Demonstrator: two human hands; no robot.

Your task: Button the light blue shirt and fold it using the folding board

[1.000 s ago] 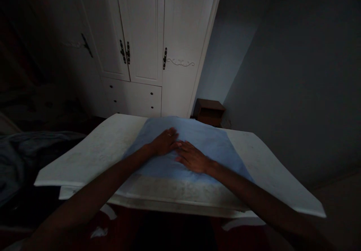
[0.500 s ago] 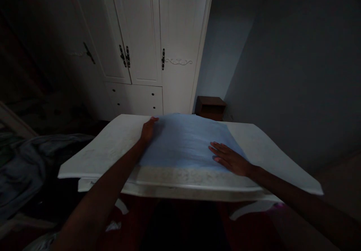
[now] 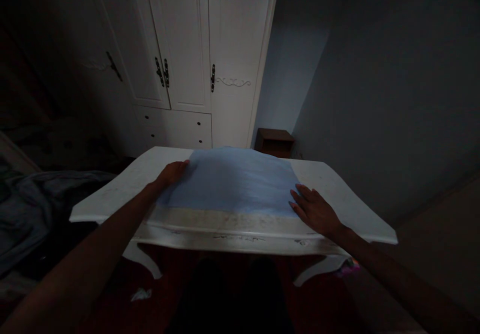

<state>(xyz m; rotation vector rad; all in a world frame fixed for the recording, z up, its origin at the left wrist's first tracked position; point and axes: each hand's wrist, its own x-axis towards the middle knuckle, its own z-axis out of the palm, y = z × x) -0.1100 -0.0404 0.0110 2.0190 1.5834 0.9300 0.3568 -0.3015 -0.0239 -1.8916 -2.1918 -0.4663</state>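
Observation:
A light blue cloth (image 3: 232,181) lies spread over the middle of a white table (image 3: 337,199), nearly flat, with faint creases on its right half. At its left edge rests my left hand (image 3: 173,172), seen from the side, fingers stretched out and their tips touching the cloth. My right hand (image 3: 315,209) lies with spread fingers on the cloth's right edge, palm down. Neither hand grips anything that I can see. The far edge of the cloth reaches the table's back edge.
Behind the table stands a white wardrobe (image 3: 187,44) with dark handles. A small brown cabinet (image 3: 275,141) is by the wall. Dark clothes (image 3: 45,209) are heaped at the left. A crumpled white scrap (image 3: 141,294) lies on the red floor covering.
My left hand has slid left, and the cloth's left side now reaches further that way. My right hand has moved to the cloth's right edge. The view has shifted slightly.

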